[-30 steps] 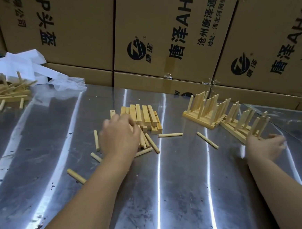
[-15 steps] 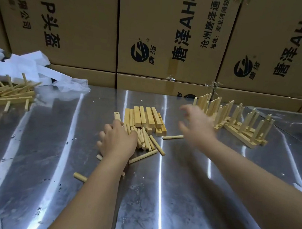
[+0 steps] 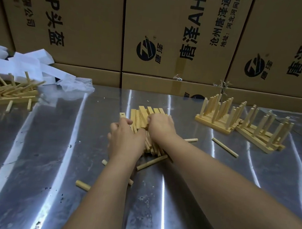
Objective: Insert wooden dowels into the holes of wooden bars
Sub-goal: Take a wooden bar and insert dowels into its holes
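Observation:
A stack of short wooden bars (image 3: 140, 114) lies mid-table, and one bar with a hole (image 3: 122, 115) sits at its left end. A heap of wooden dowels (image 3: 153, 149) lies just in front of the stack. My left hand (image 3: 125, 141) covers the left of the heap, its fingers curled down into the dowels and hidden. My right hand (image 3: 160, 126) rests on the near end of the bars, fingertips curled over one bar. Loose dowels lie around, one (image 3: 150, 162) near my wrists and one (image 3: 224, 149) to the right.
Two groups of finished bars with upright dowels (image 3: 216, 117) (image 3: 264, 136) stand at the right. A tangled pile of bars and dowels (image 3: 9, 92) sits far left beside white paper (image 3: 29, 65). Cardboard boxes (image 3: 171, 34) wall the back of the steel table (image 3: 34, 159).
My right hand swung from the finished bars at the right across to the stack of bars. My left hand stayed on the dowel heap and drew the dowels closer together.

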